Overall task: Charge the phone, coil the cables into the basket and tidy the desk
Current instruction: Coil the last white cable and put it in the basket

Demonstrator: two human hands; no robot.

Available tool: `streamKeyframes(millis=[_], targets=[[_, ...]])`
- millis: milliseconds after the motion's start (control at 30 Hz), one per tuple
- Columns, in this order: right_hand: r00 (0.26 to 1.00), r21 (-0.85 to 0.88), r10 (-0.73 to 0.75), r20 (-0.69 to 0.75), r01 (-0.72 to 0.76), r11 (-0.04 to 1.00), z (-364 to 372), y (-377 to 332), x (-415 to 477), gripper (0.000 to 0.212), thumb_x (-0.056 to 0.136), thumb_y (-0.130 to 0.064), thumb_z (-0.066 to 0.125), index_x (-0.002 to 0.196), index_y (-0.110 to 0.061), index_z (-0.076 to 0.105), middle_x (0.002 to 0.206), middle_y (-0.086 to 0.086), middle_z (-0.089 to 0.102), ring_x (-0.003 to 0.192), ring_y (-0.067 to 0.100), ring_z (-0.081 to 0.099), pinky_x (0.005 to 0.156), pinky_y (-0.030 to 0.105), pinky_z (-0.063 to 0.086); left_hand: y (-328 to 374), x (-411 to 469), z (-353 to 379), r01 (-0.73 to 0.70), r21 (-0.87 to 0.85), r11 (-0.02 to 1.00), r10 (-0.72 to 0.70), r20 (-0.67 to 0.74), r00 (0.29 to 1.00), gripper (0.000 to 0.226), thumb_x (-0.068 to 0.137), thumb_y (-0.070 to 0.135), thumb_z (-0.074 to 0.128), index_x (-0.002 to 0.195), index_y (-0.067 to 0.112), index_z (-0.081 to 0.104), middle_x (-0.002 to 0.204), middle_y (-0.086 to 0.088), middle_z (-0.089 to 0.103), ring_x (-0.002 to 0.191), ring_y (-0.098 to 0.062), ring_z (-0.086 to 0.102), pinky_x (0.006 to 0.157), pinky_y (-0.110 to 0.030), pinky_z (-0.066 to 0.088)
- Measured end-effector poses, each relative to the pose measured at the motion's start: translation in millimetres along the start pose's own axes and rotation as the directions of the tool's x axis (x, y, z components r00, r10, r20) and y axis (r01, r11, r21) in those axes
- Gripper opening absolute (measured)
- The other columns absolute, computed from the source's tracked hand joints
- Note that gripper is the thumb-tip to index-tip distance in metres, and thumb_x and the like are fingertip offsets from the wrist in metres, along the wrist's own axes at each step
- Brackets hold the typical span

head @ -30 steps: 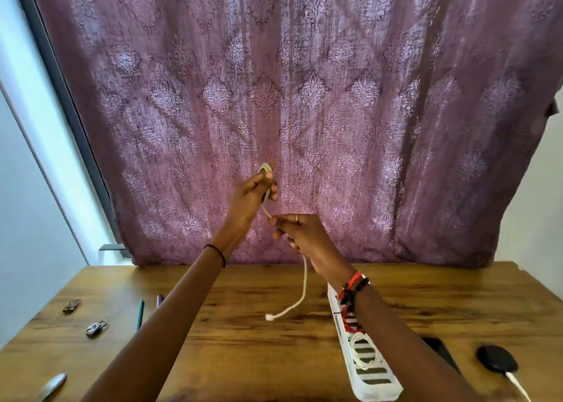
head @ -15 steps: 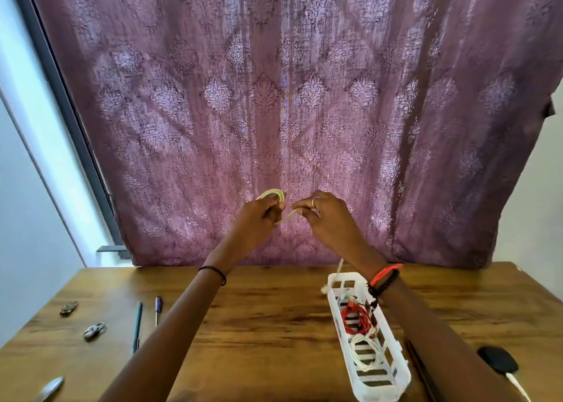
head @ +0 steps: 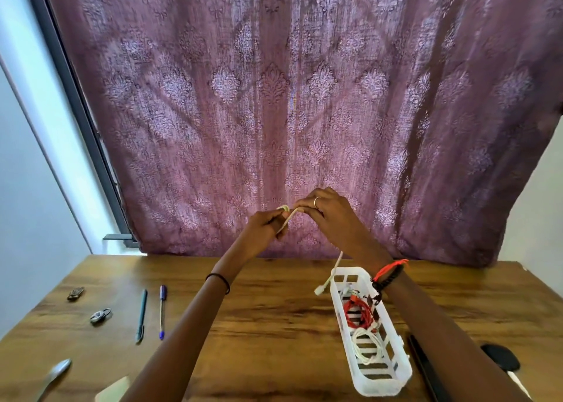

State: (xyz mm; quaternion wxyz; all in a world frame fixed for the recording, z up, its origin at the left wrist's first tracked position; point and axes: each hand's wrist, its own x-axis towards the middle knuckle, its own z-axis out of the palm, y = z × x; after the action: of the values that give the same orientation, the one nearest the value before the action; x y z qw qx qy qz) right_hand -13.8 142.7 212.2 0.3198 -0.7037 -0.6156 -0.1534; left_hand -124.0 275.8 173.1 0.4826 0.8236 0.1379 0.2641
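Both hands are raised above the worktop (head: 274, 325), in front of the curtain (head: 304, 97). Left hand (head: 268, 228): fingers curled round a small coil of cream cable (head: 288, 218). Right hand (head: 329, 216): fingers pinching the same cable just beside the coil. The cable's free end hangs below the right wrist, its plug near the basket's far end. The basket (head: 382, 385) stands on the worktop and holds a red cable (head: 358, 313) and a white coil (head: 365, 347). Two pens (head: 141, 316) lie well to the left.
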Motion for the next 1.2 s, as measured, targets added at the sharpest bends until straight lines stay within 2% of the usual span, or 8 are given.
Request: streamKeyframes(millis=[300, 367, 533, 633, 700, 867, 1067, 1200], targets=[[0.990, 0.181, 0.130, -0.053, -0.119, 0.976, 7, 7, -10, 0.017, 0.084, -0.015, 0.067, 0.099, -0.012, 0.074, 0.097, 0.005, 0.072, 0.081, 0.004, 0.050, 0.072, 0.000, 0.031, -24, -26, 21, 0.197, -0.425, 0.883, -0.127, 0.187, 0.974, 0.041, 0.101, 0.019, 0.033, 0.098, 0.023, 0.074, 0.066, 0.012, 0.050, 0.056, 0.004, 0.047, 0.053, -0.011, 0.041], [0.990, 0.171, 0.133, -0.045, -0.124, 0.978, 9, 10, -12, 0.017, 0.083, -0.017, 0.068, 0.098, -0.013, 0.074, 0.095, 0.005, 0.072, 0.077, 0.001, 0.048, 0.072, 0.004, 0.031, -25, -33, 22, 0.171, -0.458, 0.872, -0.100, 0.176, 0.979, 0.039, 0.101, 0.024, 0.035, 0.098, 0.027, 0.074, 0.070, 0.011, 0.048, 0.058, 0.003, 0.046, 0.055, -0.011, 0.040], [0.997, -0.088, 0.029, -0.073, -0.036, 0.995, 17, 11, -19, 0.014, 0.078, -0.019, 0.072, 0.089, -0.013, 0.078, 0.089, 0.010, 0.066, 0.081, 0.030, 0.053, 0.071, 0.036, 0.047, -21, -41, 26, 0.154, -0.507, 0.848, -0.106, 0.123, 0.987, 0.033, 0.100, 0.021, 0.037, 0.103, 0.010, 0.067, 0.063, 0.009, 0.039, 0.054, -0.002, 0.038, 0.053, -0.012, 0.034], [0.993, -0.236, -0.036, -0.108, 0.009, 0.972, 23, 6, -24, 0.007, 0.076, -0.016, 0.075, 0.081, -0.012, 0.076, 0.084, 0.009, 0.060, 0.076, 0.028, 0.055, 0.062, 0.034, 0.050, -22, -42, 31, 0.170, -0.573, 0.802, -0.138, 0.099, 0.985, 0.031, 0.098, 0.020, 0.039, 0.099, 0.007, 0.066, 0.060, 0.009, 0.039, 0.053, -0.004, 0.037, 0.052, -0.014, 0.034], [1.000, -0.307, -0.024, -0.012, 0.019, 0.951, 30, 5, -26, 0.019, 0.083, -0.013, 0.068, 0.101, -0.008, 0.073, 0.088, 0.012, 0.059, 0.085, 0.030, 0.057, 0.065, 0.035, 0.051, -23, -42, 33, 0.170, -0.625, 0.762, -0.145, 0.091, 0.985, 0.029, 0.098, 0.020, 0.040, 0.097, 0.005, 0.066, 0.057, 0.009, 0.039, 0.052, -0.004, 0.036, 0.050, -0.014, 0.034], [0.978, -0.147, 0.194, 0.077, -0.181, 0.972, 45, -2, -34, 0.042, 0.096, -0.012, 0.044, 0.137, -0.007, 0.046, 0.122, 0.013, 0.059, 0.113, 0.026, 0.054, 0.097, 0.030, 0.039, -18, -37, 37, 0.180, -0.717, 0.673, -0.192, 0.066, 0.979, 0.032, 0.099, 0.018, 0.038, 0.091, 0.007, 0.067, 0.052, 0.010, 0.038, 0.043, -0.002, 0.034, 0.044, -0.014, 0.031], [0.912, 0.168, 0.399, 0.098, -0.411, 0.896, 60, -15, -50, 0.062, 0.087, -0.005, 0.055, 0.145, -0.009, 0.032, 0.130, 0.013, 0.049, 0.113, 0.026, 0.054, 0.097, 0.029, 0.043, -16, -33, 42, 0.212, -0.774, 0.597, -0.234, 0.085, 0.969, 0.049, 0.099, 0.011, 0.033, 0.073, 0.012, 0.075, 0.049, 0.009, 0.038, 0.040, -0.002, 0.034, 0.042, -0.014, 0.032], [0.890, 0.262, 0.456, -0.015, -0.437, 0.861, 69, -18, -59, 0.055, 0.089, 0.000, 0.054, 0.141, -0.007, 0.038, 0.126, 0.015, 0.053, 0.113, 0.027, 0.055, 0.098, 0.033, 0.044, -15, -36, 43, 0.268, -0.767, 0.584, -0.233, 0.158, 0.960, 0.050, 0.098, 0.012, 0.033, 0.069, 0.012, 0.075, 0.049, 0.009, 0.037, 0.041, -0.003, 0.033, 0.043, -0.016, 0.031]])
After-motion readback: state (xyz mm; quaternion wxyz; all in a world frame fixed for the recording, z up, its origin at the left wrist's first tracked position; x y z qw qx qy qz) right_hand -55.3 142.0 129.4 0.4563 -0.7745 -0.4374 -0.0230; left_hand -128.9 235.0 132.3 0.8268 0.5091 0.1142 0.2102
